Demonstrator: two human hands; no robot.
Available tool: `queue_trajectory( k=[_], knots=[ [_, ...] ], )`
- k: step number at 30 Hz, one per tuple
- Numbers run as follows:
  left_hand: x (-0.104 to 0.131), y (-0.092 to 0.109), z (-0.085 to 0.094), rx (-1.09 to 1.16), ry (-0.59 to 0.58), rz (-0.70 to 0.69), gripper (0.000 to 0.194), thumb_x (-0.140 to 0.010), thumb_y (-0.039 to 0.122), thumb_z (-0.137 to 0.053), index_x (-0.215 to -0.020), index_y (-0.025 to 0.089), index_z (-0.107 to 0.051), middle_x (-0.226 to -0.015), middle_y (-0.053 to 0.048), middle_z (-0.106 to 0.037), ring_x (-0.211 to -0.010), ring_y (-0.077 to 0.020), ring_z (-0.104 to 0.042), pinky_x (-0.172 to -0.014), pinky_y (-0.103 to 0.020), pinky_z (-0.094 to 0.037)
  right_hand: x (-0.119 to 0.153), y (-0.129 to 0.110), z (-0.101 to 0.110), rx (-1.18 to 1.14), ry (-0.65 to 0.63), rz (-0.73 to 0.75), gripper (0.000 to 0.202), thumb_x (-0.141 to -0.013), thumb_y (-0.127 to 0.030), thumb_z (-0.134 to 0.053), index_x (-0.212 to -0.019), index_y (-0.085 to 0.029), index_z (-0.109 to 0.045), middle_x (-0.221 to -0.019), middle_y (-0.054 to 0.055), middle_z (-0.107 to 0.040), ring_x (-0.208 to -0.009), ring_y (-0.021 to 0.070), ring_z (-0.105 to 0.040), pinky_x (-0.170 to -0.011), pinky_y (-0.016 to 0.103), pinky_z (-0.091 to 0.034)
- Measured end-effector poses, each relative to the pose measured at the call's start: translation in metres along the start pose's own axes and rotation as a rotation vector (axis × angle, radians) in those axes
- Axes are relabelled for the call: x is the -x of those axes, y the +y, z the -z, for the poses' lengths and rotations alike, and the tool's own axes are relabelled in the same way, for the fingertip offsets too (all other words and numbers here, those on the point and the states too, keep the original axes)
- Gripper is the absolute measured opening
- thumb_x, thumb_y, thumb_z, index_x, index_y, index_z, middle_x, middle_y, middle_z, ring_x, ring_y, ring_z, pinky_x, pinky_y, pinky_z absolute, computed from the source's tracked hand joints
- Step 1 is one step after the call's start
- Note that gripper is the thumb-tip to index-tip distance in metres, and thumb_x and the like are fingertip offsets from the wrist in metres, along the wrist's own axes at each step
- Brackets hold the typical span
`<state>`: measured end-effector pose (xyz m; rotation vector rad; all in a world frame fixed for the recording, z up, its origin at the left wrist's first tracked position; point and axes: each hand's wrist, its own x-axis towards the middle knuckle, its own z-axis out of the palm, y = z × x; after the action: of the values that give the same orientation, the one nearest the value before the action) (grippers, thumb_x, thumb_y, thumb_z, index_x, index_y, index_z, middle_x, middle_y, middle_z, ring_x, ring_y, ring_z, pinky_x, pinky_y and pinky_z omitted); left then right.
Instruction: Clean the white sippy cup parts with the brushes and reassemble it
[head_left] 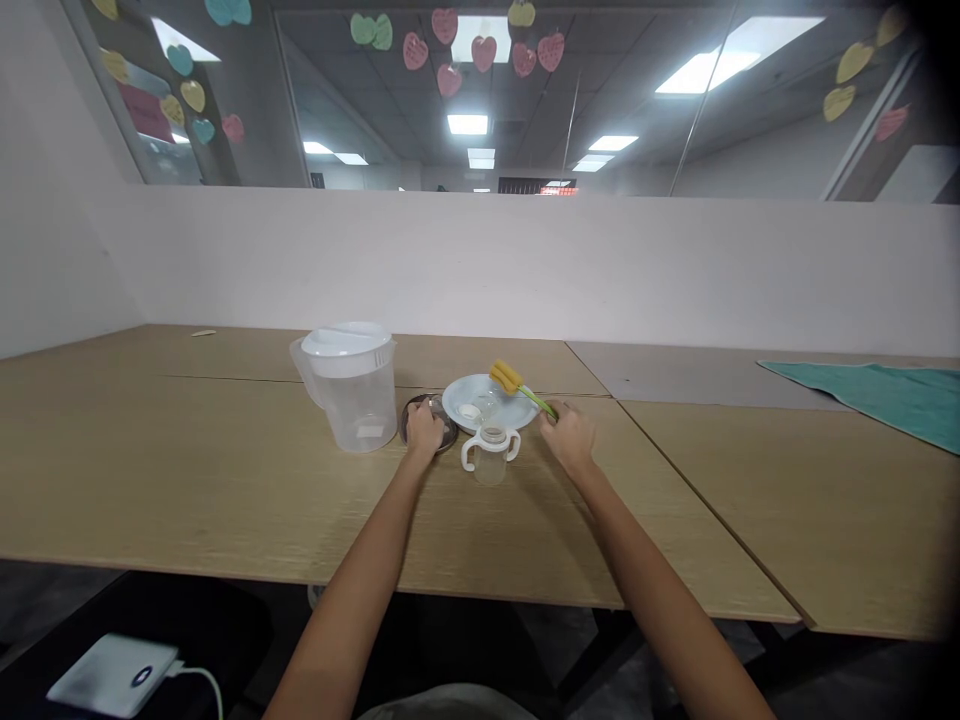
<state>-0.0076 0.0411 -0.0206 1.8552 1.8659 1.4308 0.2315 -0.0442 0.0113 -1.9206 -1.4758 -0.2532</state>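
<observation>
One bottle brush (513, 382) held in my right hand (570, 434), not yet inside uncapped baby bottle (491, 460) between; left hand (425, 428) grip unclear.

Table (225, 480): light brown, fine wood grain.
Brush (523, 388) yellow at far end, green at near; bowl (456, 396) pale blue; bottle (491, 466) clear, its handles (464, 455) white; left, jug (354, 405) clear, lid (345, 342) white; right, cloth (900, 396) teal; far hearts (484, 53) pink, yellow, green, blue.

One head-worn camera looks forward and down across the table (210, 470).
</observation>
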Motion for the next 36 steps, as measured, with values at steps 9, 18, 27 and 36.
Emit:
queue_trajectory(
  k=[9, 18, 27, 36],
  knots=[
    [0.003, 0.011, 0.01, -0.05, -0.005, -0.075, 0.037, -0.075, 0.01, -0.043, -0.107, 0.018, -0.06, -0.107, -0.012, -0.059, -0.099, -0.0236, -0.058, -0.09, -0.035, -0.043, -0.001, 0.002, 0.0, 0.118, -0.024, 0.026, 0.033, -0.087, -0.03, -0.043, -0.113, -0.025, -0.063, -0.091, 0.009, -0.062, -0.079, 0.0165, -0.057, -0.061, 0.024, -0.035],
    [0.013, 0.029, 0.018, -0.075, -0.001, -0.363, 0.033, -0.08, 0.011, -0.04, -0.102, 0.02, -0.063, -0.105, -0.007, -0.062, -0.101, -0.0214, -0.055, -0.092, -0.033, -0.04, 0.002, 0.002, -0.002, 0.302, -0.067, 0.161, 0.033, -0.087, -0.02, -0.041, -0.108, -0.032, -0.064, -0.093, 0.008, -0.059, -0.081, 0.018, -0.056, -0.057, 0.022, -0.036],
    [0.016, 0.027, 0.013, -0.151, -0.051, -0.481, 0.027, -0.082, 0.016, -0.043, -0.096, 0.021, -0.066, -0.105, -0.008, -0.062, -0.102, -0.024, -0.053, -0.09, -0.036, -0.038, 0.004, -0.002, -0.004, 0.295, -0.162, 0.289, 0.039, -0.087, -0.018, -0.041, -0.116, -0.036, -0.059, -0.1, 0.007, -0.06, -0.077, 0.014, -0.059, -0.056, 0.021, -0.036],
    [0.016, 0.026, 0.011, -0.18, -0.091, -0.477, 0.028, -0.088, 0.029, -0.04, -0.098, 0.021, -0.065, -0.111, -0.007, -0.062, -0.105, -0.023, -0.052, -0.093, -0.037, -0.034, 0.003, -0.003, -0.006, 0.208, -0.148, 0.318, 0.036, -0.087, -0.023, -0.042, -0.115, -0.038, -0.06, -0.102, 0.003, -0.061, -0.073, 0.0128, -0.059, -0.053, 0.021, -0.033]
  ],
)
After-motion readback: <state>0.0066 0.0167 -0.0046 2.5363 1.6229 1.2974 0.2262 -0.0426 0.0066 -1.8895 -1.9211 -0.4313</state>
